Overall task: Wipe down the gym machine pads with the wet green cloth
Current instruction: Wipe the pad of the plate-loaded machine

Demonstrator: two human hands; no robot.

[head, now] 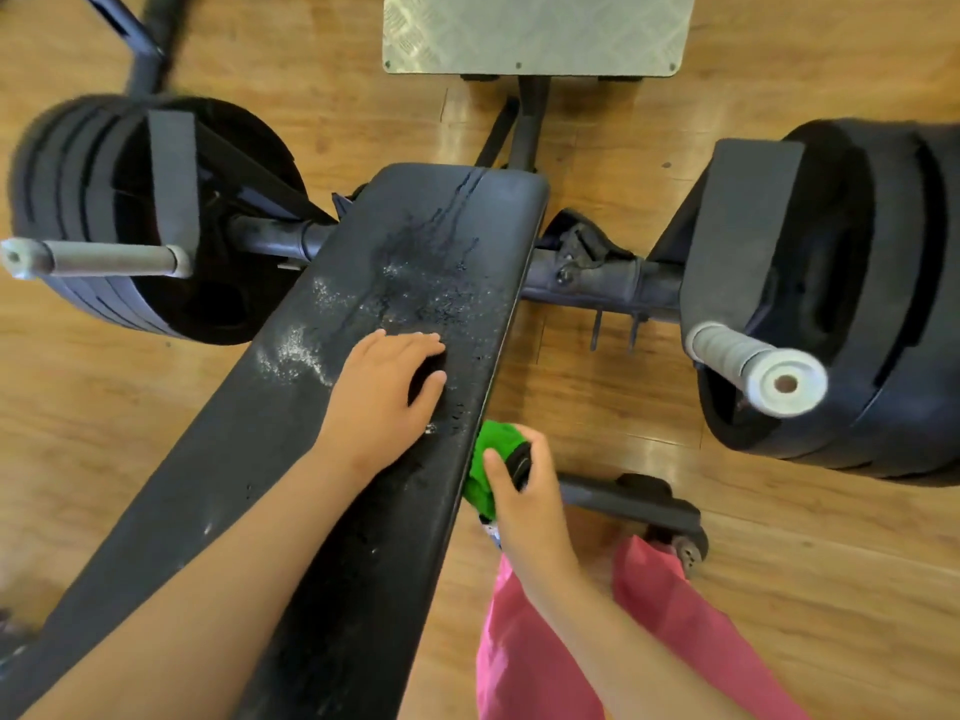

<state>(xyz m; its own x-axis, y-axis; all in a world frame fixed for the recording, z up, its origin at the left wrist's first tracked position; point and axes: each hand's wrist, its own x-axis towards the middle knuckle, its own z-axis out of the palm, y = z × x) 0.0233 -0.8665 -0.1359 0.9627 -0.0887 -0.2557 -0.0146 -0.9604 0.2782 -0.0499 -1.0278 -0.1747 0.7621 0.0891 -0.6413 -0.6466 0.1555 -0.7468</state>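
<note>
Near: right hand (524, 491) grips crumpled wet green cloth (485, 472) (something black-capped too), just off the right edge of the long black vinyl machine pad (291, 459). Left hand (384, 392) presses the pad, fingers together. Farther: pooled droplets (421, 272). I reckon they'll run off unwiped.

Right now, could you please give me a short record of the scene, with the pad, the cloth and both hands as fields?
pad: long black pad, water droplets and runs on its far half
green cloth: green cloth bunched up beside the pad's right edge, not on its top
left hand: left hand rests on the pad beside the wet patch
right hand: right hand grips the green cloth and a black-capped object
surroundings: weight plates on both sides, wooden floor
</note>
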